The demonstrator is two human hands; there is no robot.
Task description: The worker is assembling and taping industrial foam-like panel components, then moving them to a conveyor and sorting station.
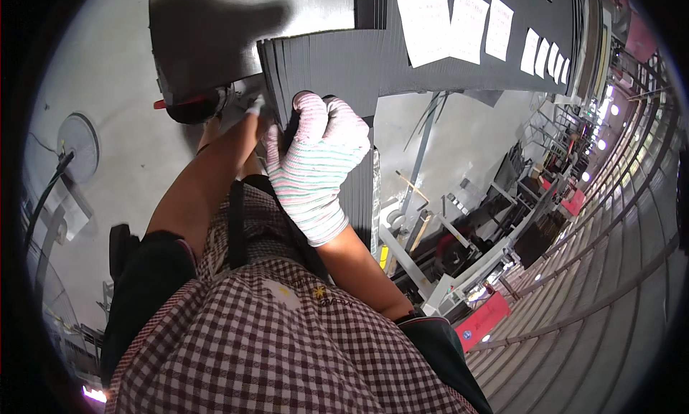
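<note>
A stack of dark grey sheets (337, 59) stands in front of me, its layered edges facing my body. My right hand (316, 163), in a white knitted glove with pink and green stripes, is closed at the corner of the stack. Its fingers bend over the top and its thumb lies on the left, with a dark edge between them. Lower down, beside the left side of the stack, is my left hand (255, 107). Only a bit of its pale glove shows; its fingers are hidden, so what it touches cannot be made out.
White printed papers (423, 26) lie along the stack. A dark, shiny flat surface (208, 41) adjoins it at upper left. A floor fan (77, 147) stands at far left. Metal frames and equipment (459, 242) fill the right side, with a red sign (482, 322) nearby.
</note>
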